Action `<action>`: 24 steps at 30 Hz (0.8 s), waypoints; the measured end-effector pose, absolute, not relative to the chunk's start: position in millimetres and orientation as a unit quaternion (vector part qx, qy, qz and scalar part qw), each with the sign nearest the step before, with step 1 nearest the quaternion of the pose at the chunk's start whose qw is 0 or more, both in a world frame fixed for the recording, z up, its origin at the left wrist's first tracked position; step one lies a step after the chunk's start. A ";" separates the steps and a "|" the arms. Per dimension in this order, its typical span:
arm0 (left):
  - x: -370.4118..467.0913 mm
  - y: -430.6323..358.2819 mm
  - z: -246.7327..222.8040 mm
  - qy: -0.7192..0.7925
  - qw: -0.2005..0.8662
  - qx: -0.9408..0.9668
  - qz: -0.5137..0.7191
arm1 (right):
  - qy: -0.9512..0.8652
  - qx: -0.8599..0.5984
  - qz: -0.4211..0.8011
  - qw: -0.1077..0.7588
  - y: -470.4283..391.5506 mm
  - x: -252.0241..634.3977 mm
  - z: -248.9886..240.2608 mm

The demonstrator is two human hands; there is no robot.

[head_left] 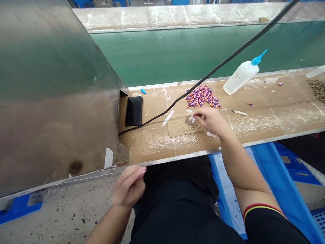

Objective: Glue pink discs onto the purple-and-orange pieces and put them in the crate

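My right hand reaches over a piece of cardboard, its thumb and fingertips pinched at a small clear round container. Just beyond that hand lies a pile of small purple, orange and white pieces. My left hand is off the bench, in front of its near edge, with the fingers curled and the thumb and forefinger pressed together. It is slightly blurred, and anything inside it is hidden. A white strip with a pink end rests left of the cardboard.
A black phone lies by the metal housing. A black cable crosses above the bench. To the right are a white bottle with a blue nozzle, a small blade-like tool and a brownish pile. A green belt runs behind.
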State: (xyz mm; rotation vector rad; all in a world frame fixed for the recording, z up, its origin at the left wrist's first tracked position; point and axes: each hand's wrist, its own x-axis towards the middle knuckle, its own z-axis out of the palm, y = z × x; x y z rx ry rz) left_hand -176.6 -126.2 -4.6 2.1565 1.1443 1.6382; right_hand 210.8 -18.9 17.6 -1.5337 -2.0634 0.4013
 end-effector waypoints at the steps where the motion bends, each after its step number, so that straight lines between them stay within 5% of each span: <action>1: -159.1 -129.5 -8.0 0.353 0.108 0.760 0.534 | -0.769 -0.567 0.144 0.259 -18.0 210.3 16.8; 10: -43.3 -65.1 1.6 0.348 0.473 0.622 0.518 | -0.776 -0.575 0.103 0.238 -17.1 205.9 20.0; 15: -13.1 -27.7 -0.2 0.358 0.594 0.531 0.487 | -0.716 -0.586 0.039 0.378 -39.7 197.1 22.8; 24: -15.0 -15.5 -19.3 0.406 0.655 0.470 0.431 | -0.562 -0.524 -0.211 0.605 -64.6 163.5 10.3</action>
